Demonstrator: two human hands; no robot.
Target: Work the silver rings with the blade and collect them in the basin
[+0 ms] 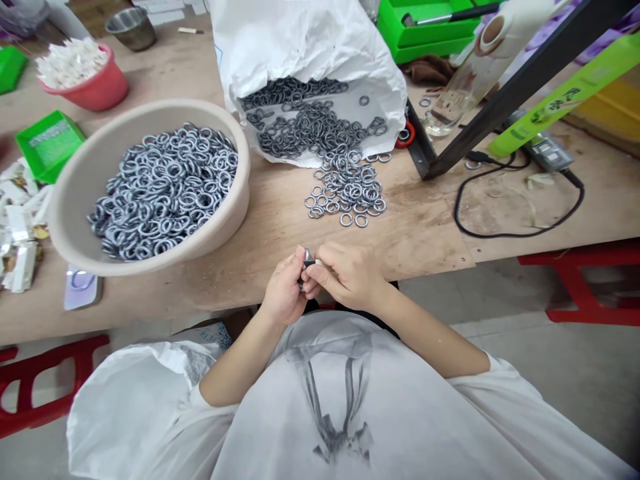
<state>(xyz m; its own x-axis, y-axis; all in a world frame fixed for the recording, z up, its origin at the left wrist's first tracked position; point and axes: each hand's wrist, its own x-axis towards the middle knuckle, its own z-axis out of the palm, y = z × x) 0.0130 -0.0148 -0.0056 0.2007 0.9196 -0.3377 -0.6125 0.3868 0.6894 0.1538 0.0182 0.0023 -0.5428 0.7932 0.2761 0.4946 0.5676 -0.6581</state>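
Close to my body, at the table's front edge, both hands meet. My left hand [286, 288] is closed on a grey metal ring [307, 254], whose upper edge shows above the thumb. My right hand [353, 272] pinches a small dark piece [310, 263] against that ring; its kind is too small to make out. Fingers cover most of both items. Just beyond the hands lies a loose pile of grey metal rings [350, 190], spilling from a white sack [300, 47] lying on its side. To the left, a beige basin [65, 227] is heaped with similar rings.
A phone [80, 287] lies beside the basin. Farther left are a green tray [50, 143] and a pink bowl [107, 90] of white pieces. On the right stand a slanted black metal frame [500, 100] and a looped black cable [520, 235]. Red stools [590, 287] flank the table below.
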